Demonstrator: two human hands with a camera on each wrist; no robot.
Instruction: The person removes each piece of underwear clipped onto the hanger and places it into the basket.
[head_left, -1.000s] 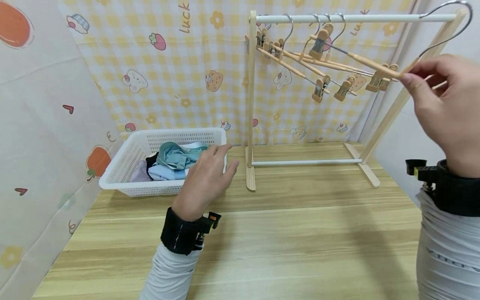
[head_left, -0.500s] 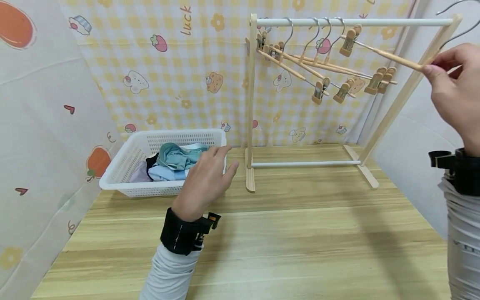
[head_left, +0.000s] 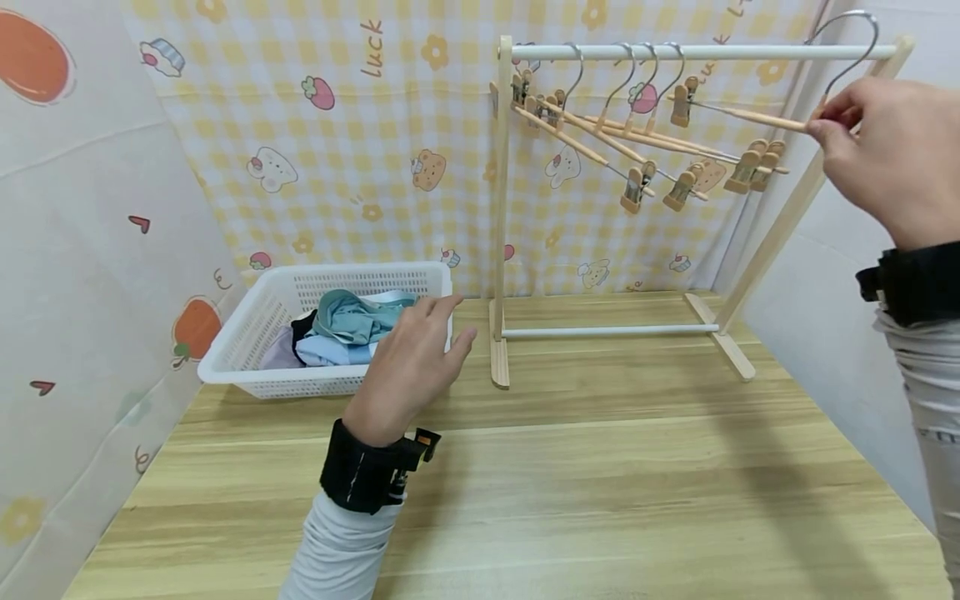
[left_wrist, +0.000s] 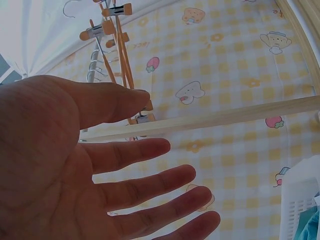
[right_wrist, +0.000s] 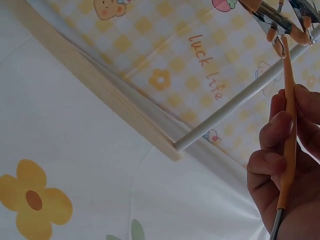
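Note:
My right hand pinches a wooden clip hanger near its middle, at the right end of the rack. The hanger's metal hook overlaps the white rail in the head view. In the right wrist view, thumb and fingers curl round the hanger's orange-brown bar. My left hand is spread with nothing in it, over the right edge of the white basket. Its fingers extend loosely in the left wrist view. Folded teal clothing lies in the basket with light blue, lilac and black pieces.
Several clip hangers hang from the left and middle of the rail, their clips crowded together. The rack's left post stands just right of the basket. A patterned curtain backs the wooden table.
My right hand moved right with the hanger, then came back left and slightly down, bringing the hook onto the line of the rail. The left hand stayed in place.

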